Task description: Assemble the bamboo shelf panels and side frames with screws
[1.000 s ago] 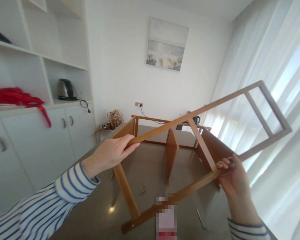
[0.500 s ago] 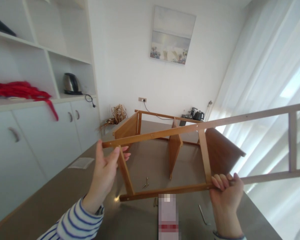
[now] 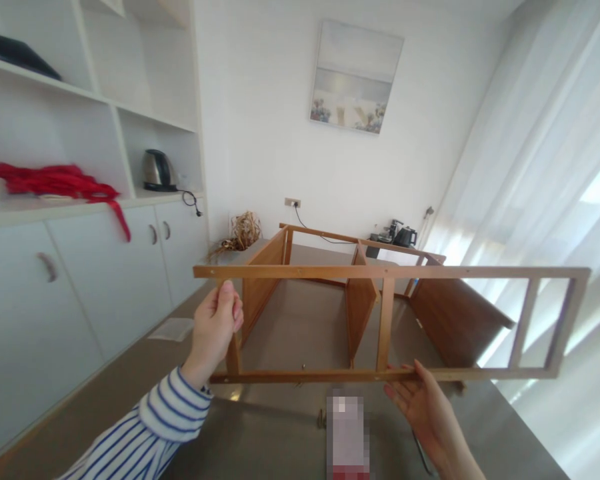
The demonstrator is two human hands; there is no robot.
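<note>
I hold a long wooden frame (image 3: 385, 273) of thin rails and crossbars level in front of me. My left hand (image 3: 219, 328) is closed round the frame's left end upright. My right hand (image 3: 420, 407) lies open, palm up, with its fingers under the frame's lower rail near the middle crossbar. Behind the frame, on the grey table (image 3: 280, 333), stands a partly built wooden shelf unit (image 3: 359, 300) with side panels and a middle divider. Loose screws lie on the table below the frame, partly hidden by the lower rail.
White cabinets (image 3: 80, 287) run along the left, with a kettle (image 3: 157, 171) and red cloth (image 3: 55, 181) on the shelf. A small plastic bag (image 3: 172, 328) lies on the table at left. A curtained window (image 3: 555, 167) fills the right side. A picture (image 3: 354, 77) hangs on the far wall.
The frame has swung from tilted to level. My left hand shifted from the upper rail to the left end upright. My right hand opened from a grip to a flat support beneath the lower rail.
</note>
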